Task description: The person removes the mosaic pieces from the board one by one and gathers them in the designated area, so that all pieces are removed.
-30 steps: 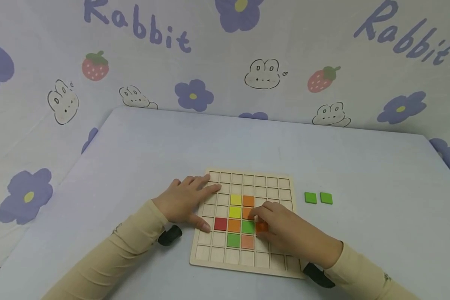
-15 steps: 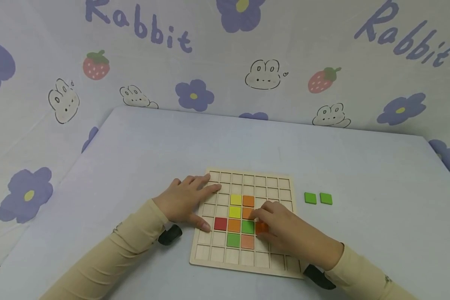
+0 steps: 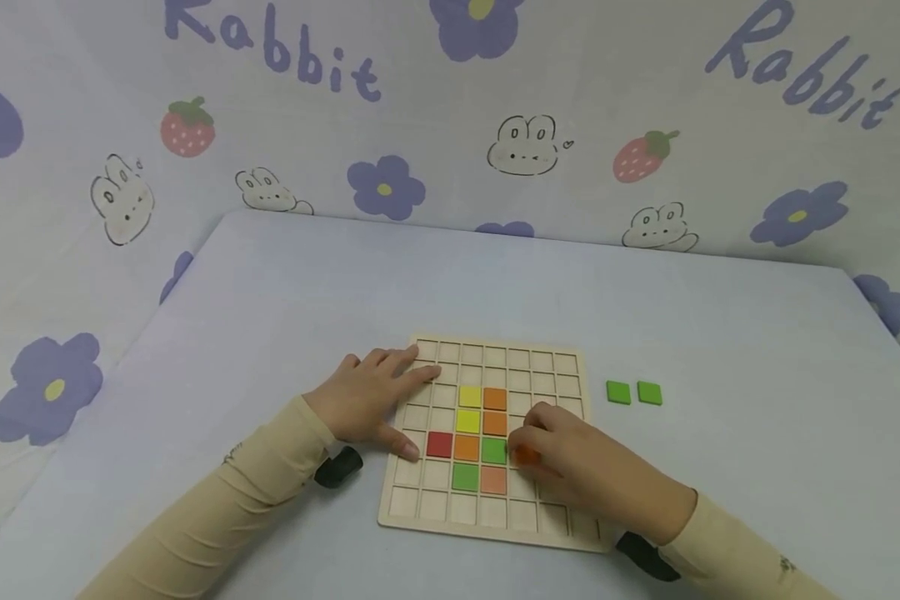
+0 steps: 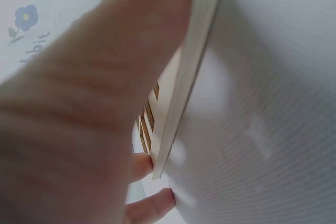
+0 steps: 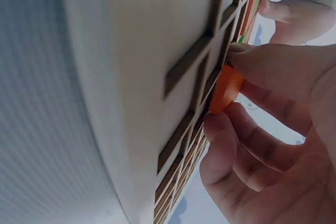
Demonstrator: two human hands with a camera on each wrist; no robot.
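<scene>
A pale wooden grid board (image 3: 487,515) lies on the table, with yellow, orange, red, green and pink square tiles in several of its cells. My left hand (image 3: 363,398) rests spread on the board's left edge, fingers fairly straight. Over the right half of the board, my right hand (image 3: 570,450) pinches an orange tile (image 5: 227,88) between thumb and fingers. That tile is at the cells, right of a green tile (image 3: 493,451), and looks tilted in the right wrist view. Fingers partly cover it in the head view.
Two loose green tiles, a left one (image 3: 618,392) and a right one (image 3: 649,393), lie on the table to the right of the board. A patterned cloth (image 3: 435,108) hangs behind the table. Dark wrist devices sit under both wrists.
My right hand's fingertips have drawn slightly right, uncovering the upper orange tile and curling in closer around the held orange tile. My left hand stays on the board's edge.
</scene>
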